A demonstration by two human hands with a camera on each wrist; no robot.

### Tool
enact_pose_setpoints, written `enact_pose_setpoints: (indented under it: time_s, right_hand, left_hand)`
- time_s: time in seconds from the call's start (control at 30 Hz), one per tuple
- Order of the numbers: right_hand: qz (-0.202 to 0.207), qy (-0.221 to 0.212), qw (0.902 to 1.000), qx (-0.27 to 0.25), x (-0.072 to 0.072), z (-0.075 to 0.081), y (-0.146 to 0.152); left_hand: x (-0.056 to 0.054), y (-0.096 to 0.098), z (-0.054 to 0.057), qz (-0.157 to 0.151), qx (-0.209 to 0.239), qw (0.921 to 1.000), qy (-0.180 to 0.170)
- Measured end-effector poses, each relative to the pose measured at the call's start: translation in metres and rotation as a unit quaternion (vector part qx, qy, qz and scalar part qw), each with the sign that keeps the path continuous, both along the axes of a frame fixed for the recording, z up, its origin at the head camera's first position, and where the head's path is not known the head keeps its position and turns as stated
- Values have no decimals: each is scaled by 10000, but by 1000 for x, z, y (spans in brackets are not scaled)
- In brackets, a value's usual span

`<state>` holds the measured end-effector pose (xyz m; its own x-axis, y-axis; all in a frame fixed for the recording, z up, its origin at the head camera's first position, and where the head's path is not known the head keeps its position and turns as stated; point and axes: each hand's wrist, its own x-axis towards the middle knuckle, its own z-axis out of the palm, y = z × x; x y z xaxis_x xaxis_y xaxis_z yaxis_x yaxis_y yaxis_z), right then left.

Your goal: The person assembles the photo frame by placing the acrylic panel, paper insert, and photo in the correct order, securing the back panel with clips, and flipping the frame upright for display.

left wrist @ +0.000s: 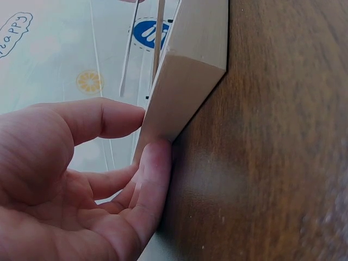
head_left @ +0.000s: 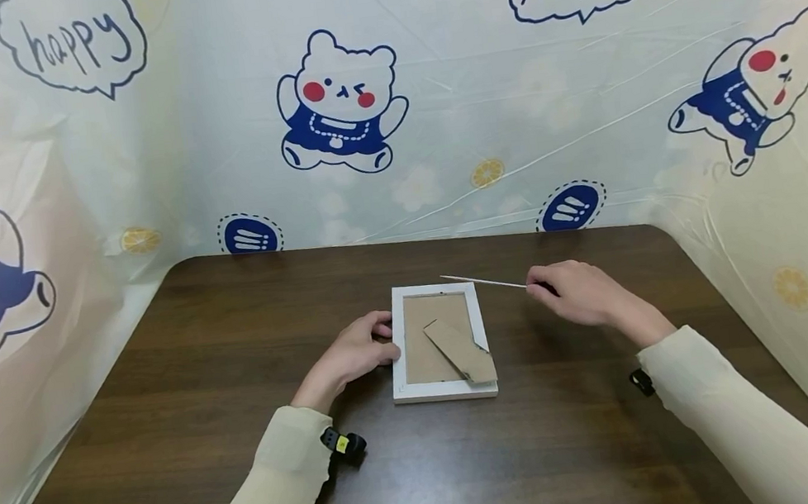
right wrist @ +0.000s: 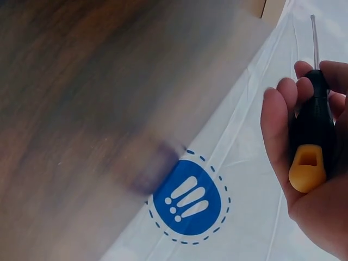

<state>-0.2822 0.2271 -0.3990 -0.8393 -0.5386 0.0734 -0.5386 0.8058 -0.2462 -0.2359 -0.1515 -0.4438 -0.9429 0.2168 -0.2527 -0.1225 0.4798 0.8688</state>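
A white photo frame (head_left: pixel 446 392) lies face down on the table, its brown backing board (head_left: pixel 423 350) facing up. A slanted stand flap (head_left: pixel 458 347) rises from that board. At the frame's left side, my left hand (head_left: pixel 355 345) rests its thumb and fingertips against the edge; the left wrist view shows one fingertip (left wrist: pixel 157 153) on the pale side face, close to the table. To the right of the frame, my right hand (head_left: pixel 579 292) grips a screwdriver (right wrist: pixel 312 128) by its black and yellow handle. Its thin metal shaft (head_left: pixel 486 282) points left, over the frame's top right corner in the head view.
The dark wooden table (head_left: pixel 232 321) has rounded far corners. A printed plastic sheet (head_left: pixel 463 112) with cartoon bears hangs behind it and along both sides. Dark wrist devices sit on the left cuff (head_left: pixel 343 443) and the right cuff (head_left: pixel 642 382).
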Motion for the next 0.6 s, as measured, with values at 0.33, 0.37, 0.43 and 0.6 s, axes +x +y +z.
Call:
enact_pose_setpoints:
  time_s: [0.33, 0.37, 0.43, 0.6]
  right_hand:
    - [78, -362, 9992, -125, -4, -8, -1]
    - [71, -406, 9991, -117, -3, -9, -1]
    - [55, -475, 9988, -102, -3, -10, -1]
    - [100, -435, 9990, -68, -3, -12, -1]
  left_hand:
    - [1, 0, -2, 12, 18, 10000, 36]
    - [1, 0, -2, 10, 12, 10000, 31]
    - [1, 0, -2, 11, 2, 10000, 33]
    - [1, 1, -1, 28, 15, 10000, 37]
